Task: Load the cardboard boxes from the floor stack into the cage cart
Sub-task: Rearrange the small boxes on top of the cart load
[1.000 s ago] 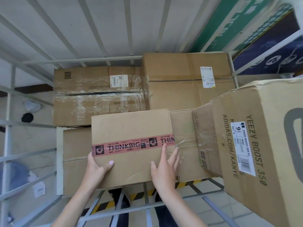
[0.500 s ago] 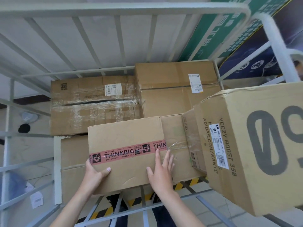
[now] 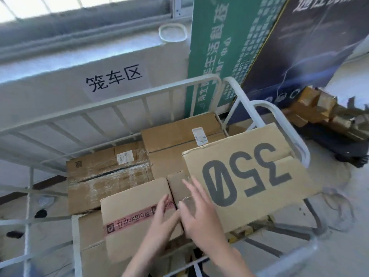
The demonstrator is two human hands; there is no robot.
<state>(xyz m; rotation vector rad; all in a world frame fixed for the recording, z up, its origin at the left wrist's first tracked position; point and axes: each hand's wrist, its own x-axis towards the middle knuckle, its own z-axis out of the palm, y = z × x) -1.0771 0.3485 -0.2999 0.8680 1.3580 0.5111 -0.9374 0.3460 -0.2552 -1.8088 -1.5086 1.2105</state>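
Inside the white cage cart [image 3: 123,105] lie several cardboard boxes. Nearest me is a box with pink THINKBIG tape [image 3: 131,204], resting on a larger box [image 3: 89,242]. My left hand [image 3: 161,218] hovers over its right end with fingers spread, holding nothing. My right hand [image 3: 199,210] is beside it, fingers apart, over the taped seam. A big box marked 350 [image 3: 245,174] leans on the cart's right side. Two more boxes, one wrapped in clear tape [image 3: 105,172] and one plain [image 3: 179,132], fill the back.
A white wall with a paper sign [image 3: 114,78] stands behind the cart. Green [image 3: 215,47] and dark [image 3: 309,37] boards lean at the back right. A pile of flattened cardboard [image 3: 323,112] sits on a dark trolley at right. Concrete floor lies to the right.
Both hands have let go of the THINKBIG box and lifted together over its right end. My head has risen, bringing the cart's top rail and wall sign into view.
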